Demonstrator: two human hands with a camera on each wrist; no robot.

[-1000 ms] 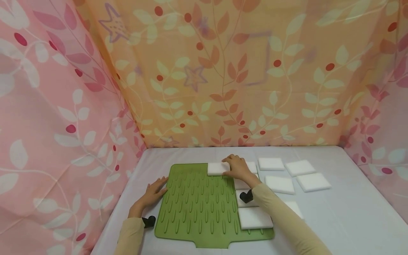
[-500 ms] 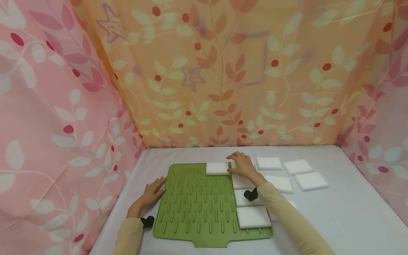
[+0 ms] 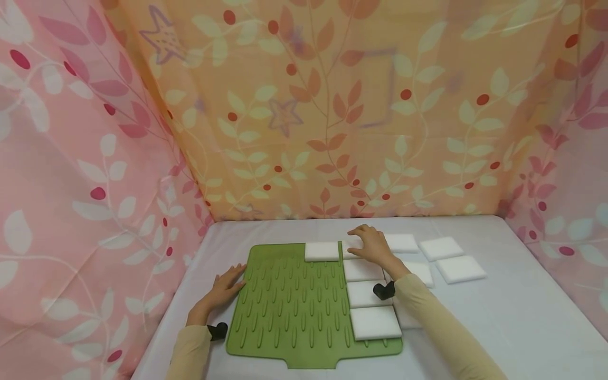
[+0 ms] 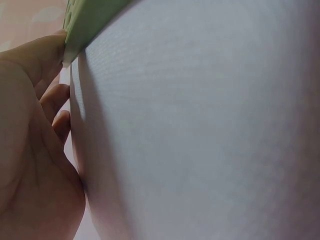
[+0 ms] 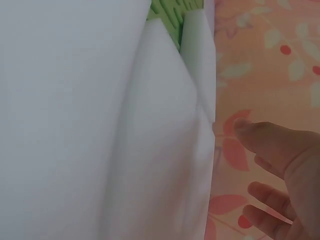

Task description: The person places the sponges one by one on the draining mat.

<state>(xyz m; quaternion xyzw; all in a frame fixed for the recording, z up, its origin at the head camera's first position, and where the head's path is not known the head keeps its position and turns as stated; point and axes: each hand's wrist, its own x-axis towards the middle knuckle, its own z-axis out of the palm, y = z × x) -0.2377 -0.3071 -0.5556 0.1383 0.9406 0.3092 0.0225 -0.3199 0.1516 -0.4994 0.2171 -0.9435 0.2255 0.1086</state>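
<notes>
A green ridged mat [image 3: 290,301] lies flat, its short tab toward me. White sponge blocks form a column down its right side, the nearest block [image 3: 375,323] by the front corner. One more white block [image 3: 321,252] sits at the mat's back edge, left of that column across a narrow green gap. My left hand [image 3: 221,290] rests with fingertips at the mat's left edge; its thumb and fingers lie beside the green rim [image 4: 95,20] in the left wrist view. Over the column's back block hovers my right hand [image 3: 372,245], thumb and fingers apart with nothing between them.
To the right of the mat, several loose white blocks lie on the white table [image 3: 513,306], among them a tilted block [image 3: 461,269] and a farther block [image 3: 442,248]. My right sleeve [image 3: 442,327] partly covers another. A patterned curtain [image 3: 294,148] hangs behind the table.
My right hand has let go of the white block at the mat's back edge and moved right, over the column. The left hand keeps its place at the mat's edge.
</notes>
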